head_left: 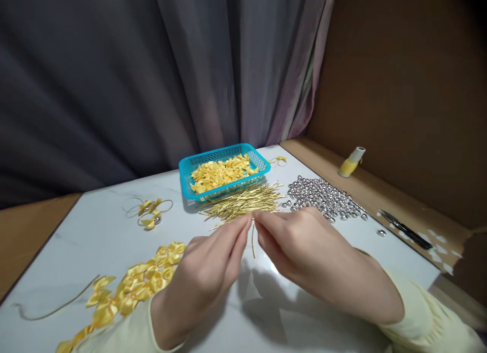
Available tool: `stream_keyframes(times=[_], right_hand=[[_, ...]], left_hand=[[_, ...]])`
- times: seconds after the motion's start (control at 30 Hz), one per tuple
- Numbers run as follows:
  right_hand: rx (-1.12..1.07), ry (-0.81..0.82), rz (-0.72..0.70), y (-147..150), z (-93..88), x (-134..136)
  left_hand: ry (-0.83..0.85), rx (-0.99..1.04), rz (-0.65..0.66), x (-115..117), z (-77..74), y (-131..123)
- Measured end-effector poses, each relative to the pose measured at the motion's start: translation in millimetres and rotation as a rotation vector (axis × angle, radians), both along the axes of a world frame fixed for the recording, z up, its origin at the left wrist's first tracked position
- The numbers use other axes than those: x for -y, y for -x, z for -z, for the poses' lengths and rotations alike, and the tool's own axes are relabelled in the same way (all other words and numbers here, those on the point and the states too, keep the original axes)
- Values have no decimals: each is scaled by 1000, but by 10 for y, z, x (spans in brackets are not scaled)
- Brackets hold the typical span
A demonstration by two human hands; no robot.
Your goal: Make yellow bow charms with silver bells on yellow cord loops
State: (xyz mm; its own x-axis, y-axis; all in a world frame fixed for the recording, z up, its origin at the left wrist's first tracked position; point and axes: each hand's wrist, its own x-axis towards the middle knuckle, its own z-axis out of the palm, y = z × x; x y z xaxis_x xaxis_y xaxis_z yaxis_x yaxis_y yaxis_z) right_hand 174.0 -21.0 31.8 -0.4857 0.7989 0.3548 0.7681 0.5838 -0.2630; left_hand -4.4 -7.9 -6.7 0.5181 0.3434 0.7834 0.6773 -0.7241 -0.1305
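Observation:
My left hand and my right hand meet fingertip to fingertip over the white table. Both pinch a thin gold cord whose end hangs down between them. Just beyond the fingers lies a heap of gold cords. A blue basket filled with yellow ribbon bows stands behind that heap. Silver bells are piled to the right of my right hand. Loose yellow bows lie in a row left of my left hand.
Two finished bow loops lie at the left, another beside the basket. A yellow thread spool and black snips rest on the brown ledge at right. A loose cord lies front left. Grey curtains hang behind.

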Motion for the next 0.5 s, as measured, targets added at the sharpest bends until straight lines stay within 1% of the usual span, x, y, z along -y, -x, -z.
stream_keyframes(times=[0.07,0.13,0.23,0.3,0.37,0.43,0.5], right_hand=[[-55,65,22,-13,-14,0],[-152,133,32,-44,-40,-14],[-271,129,23,-94,-80,-53],[-306,116,-5,-112,-95,-85],[-332,150,-58,-113,-101,-117],[-349,193,-105,-100,-98,-142],[-357,221,-124,-79,-87,-153]], left_hand=[[82,41,-1,3,-32,-11],[228,143,2,13,-104,-32],[382,242,-2,24,-213,-56],[412,265,-12,28,-254,-61],[409,270,-5,34,-270,-61],[401,270,17,42,-268,-60],[374,262,40,44,-248,-58]])
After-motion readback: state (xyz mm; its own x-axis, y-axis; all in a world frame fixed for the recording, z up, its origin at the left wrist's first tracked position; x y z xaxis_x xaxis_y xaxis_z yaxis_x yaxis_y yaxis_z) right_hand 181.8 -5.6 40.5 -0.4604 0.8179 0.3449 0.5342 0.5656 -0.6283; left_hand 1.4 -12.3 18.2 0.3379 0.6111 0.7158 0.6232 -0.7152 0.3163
